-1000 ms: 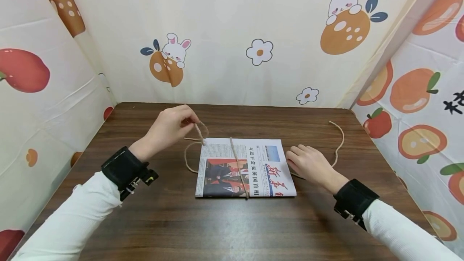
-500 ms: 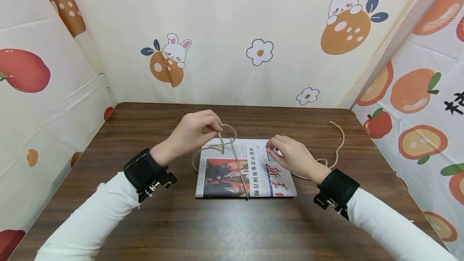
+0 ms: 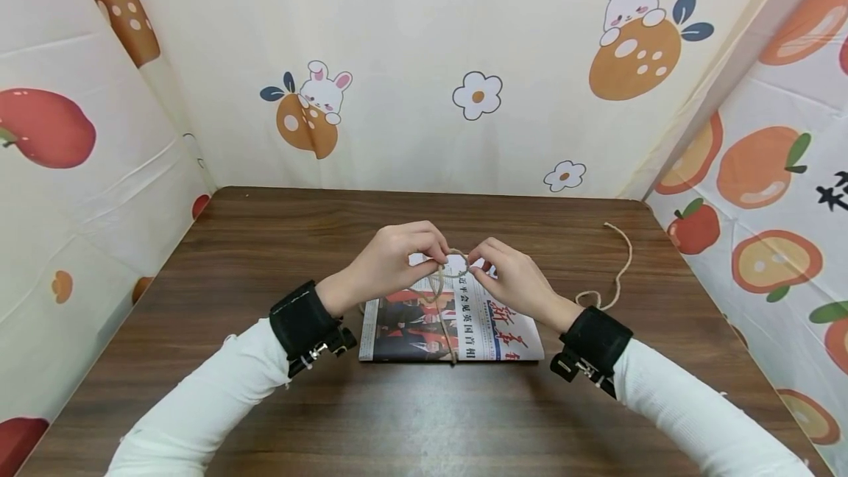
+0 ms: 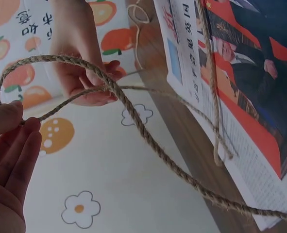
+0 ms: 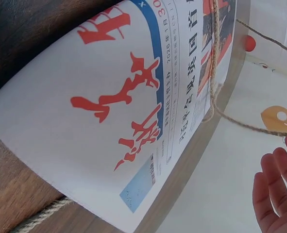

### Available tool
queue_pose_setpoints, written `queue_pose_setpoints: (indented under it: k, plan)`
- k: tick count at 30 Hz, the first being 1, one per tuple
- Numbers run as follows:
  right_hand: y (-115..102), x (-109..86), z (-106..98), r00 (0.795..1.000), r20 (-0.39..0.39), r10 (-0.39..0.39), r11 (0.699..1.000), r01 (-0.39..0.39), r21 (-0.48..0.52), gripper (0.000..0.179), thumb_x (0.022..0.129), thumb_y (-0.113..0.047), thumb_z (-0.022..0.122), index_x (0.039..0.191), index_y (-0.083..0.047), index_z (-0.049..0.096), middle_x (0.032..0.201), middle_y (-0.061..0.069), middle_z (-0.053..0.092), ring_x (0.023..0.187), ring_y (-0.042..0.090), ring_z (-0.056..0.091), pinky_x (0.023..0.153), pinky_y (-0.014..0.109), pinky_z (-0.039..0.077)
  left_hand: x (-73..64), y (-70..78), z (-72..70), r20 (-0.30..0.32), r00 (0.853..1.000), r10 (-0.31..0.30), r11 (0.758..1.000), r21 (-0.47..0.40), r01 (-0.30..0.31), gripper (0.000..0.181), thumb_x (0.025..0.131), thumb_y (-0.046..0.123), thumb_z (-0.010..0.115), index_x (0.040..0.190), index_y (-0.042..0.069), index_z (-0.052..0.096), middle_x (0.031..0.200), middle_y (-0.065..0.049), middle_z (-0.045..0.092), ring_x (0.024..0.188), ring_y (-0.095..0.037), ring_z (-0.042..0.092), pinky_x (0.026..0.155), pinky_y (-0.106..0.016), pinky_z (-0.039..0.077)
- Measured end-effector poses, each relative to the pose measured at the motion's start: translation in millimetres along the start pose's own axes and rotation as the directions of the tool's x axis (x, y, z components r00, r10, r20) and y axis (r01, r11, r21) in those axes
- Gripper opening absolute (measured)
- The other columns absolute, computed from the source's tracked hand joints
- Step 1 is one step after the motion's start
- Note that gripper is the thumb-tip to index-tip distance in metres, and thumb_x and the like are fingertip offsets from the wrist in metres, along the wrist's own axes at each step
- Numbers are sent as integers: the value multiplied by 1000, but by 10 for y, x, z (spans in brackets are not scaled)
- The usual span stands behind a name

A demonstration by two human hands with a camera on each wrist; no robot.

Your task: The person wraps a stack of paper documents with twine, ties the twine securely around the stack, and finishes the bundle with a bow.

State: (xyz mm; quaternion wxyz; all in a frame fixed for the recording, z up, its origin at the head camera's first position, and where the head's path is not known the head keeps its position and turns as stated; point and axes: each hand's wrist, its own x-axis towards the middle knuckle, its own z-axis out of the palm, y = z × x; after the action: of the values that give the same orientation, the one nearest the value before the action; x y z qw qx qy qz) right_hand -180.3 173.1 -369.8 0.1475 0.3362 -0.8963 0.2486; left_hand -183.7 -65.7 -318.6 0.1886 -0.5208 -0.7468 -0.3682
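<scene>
A folded newspaper (image 3: pixel 483 330) lies on the table, with jute rope (image 3: pixel 445 324) running across its top. Above its far edge, my left hand (image 3: pixel 400 260) pinches the rope between thumb and fingertips. From that pinch the rope bends into a raised loop, plain in the left wrist view, where the rope (image 4: pixel 148 136) crosses itself. My right hand (image 3: pixel 517 282) is just to the right, its thumb and fingertips on the side of the loop. In the right wrist view, a strand (image 5: pixel 250 127) leads from the paper to the right fingertips, partly cut off by the frame edge.
A loose tail of rope (image 3: pixel 623 271) curves over the table right of the newspaper. The brown wooden table (image 3: pixel 424 418) meets a patterned curtain (image 3: pixel 397 131) at its back edge, with more curtain at both sides.
My left hand has carried its piece of rope rightward, from the newspaper's far left corner to above its middle. My right hand has moved left from beside the paper to meet the loop.
</scene>
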Motion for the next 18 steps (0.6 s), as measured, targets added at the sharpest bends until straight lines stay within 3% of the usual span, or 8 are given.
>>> queue_pose_setpoints:
  k: [11, 18]
  plan:
    - [61, 3, -40, 999, -40, -8, 1000, 8, 19, 12, 84, -7, 63, 94, -13, 61, 89, -4, 60, 73, 6, 54, 58, 22, 44, 55, 8, 84, -13, 1000, 15, 1000, -2, -15, 11, 77, -2, 68, 77, 9, 64, 88, -2, 63, 85, -8, 60, 74, -16, 46]
    - [198, -6, -159, 996, -85, -11, 1000, 9, -24, 12, 83, -3, 64, 93, -9, 61, 86, 0, 60, 72, 7, 56, 61, 26, 48, -8, -24, 102, 33, 998, -59, 994, 97, 56, 15, 77, -1, 69, 86, 11, 65, 92, 2, 61, 83, -7, 60, 71, -19, 48]
